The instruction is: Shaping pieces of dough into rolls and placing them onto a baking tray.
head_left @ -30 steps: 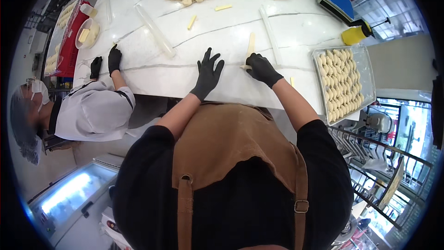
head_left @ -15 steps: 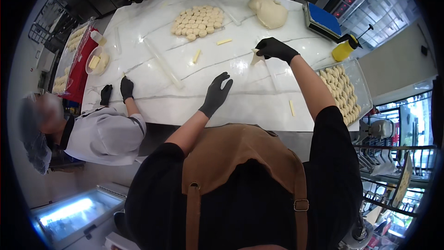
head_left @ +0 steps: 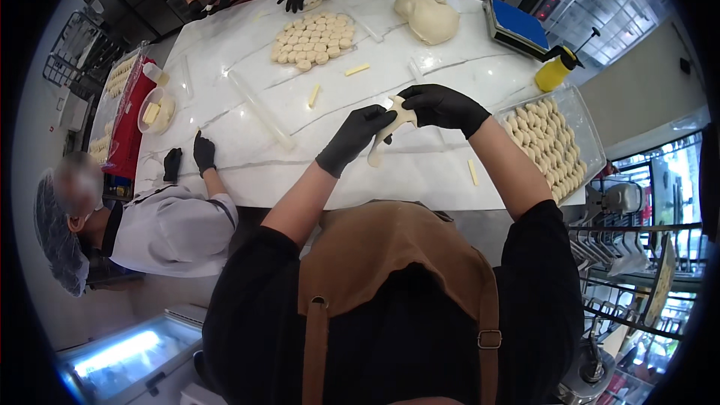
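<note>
Both my black-gloved hands pinch a thin piece of raw dough [head_left: 402, 111], held up over the marble table; its narrow tail hangs down. My left hand [head_left: 352, 136] grips it from the left, and my right hand [head_left: 442, 109] grips its upper end from the right. A clear rolling rod [head_left: 261, 111] lies to the left of my left hand, and another shows partly behind my right hand. Short butter sticks [head_left: 313, 96] lie on the marble [head_left: 285, 180], one near my right forearm. A tray of shaped dough rolls [head_left: 547, 146] stands at the right.
Cut dough rounds [head_left: 311, 39], a large dough lump [head_left: 426, 15], a blue-topped scale [head_left: 516, 26] and a yellow sprayer [head_left: 552, 75] sit farther off. A co-worker [head_left: 165, 229] is at my left; others' hands work at the far edge. A butter bowl [head_left: 156, 111] and red crate [head_left: 120, 142] stand left.
My right hand has lifted the dough strip from the table and moved it up and forward. My left hand, apart and open before, has moved in and taken hold of it.
</note>
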Tool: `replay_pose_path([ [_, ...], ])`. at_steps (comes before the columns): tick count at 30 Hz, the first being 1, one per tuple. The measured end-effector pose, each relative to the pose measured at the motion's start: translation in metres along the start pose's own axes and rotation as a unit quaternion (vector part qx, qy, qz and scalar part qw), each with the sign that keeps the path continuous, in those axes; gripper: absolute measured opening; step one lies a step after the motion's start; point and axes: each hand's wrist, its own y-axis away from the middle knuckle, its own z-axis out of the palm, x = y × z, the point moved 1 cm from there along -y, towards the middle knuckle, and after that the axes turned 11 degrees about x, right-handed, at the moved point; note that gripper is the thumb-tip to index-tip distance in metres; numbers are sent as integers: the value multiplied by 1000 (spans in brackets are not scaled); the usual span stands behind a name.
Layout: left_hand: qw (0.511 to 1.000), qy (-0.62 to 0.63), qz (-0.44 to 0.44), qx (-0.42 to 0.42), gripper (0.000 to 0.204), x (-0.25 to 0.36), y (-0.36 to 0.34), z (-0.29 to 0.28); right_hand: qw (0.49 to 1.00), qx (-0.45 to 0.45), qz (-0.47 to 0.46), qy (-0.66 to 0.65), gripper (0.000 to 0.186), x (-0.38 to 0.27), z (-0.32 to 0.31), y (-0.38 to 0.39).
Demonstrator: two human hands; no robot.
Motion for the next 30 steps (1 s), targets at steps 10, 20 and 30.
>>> replay_pose_path([
  [10, 995, -91, -37, -17, 28, 9, 20, 7, 987, -10, 16, -161, 25, 42, 27, 38],
  [20, 995, -83, 1, -52, 25, 10, 24, 6, 976, 3, 21, -215, 27, 61, 20, 51],
  [30, 990, -102, 2, -99, 26, 23, 25, 4, 974, -33, -3, -225, 32, 75, 20, 59],
])
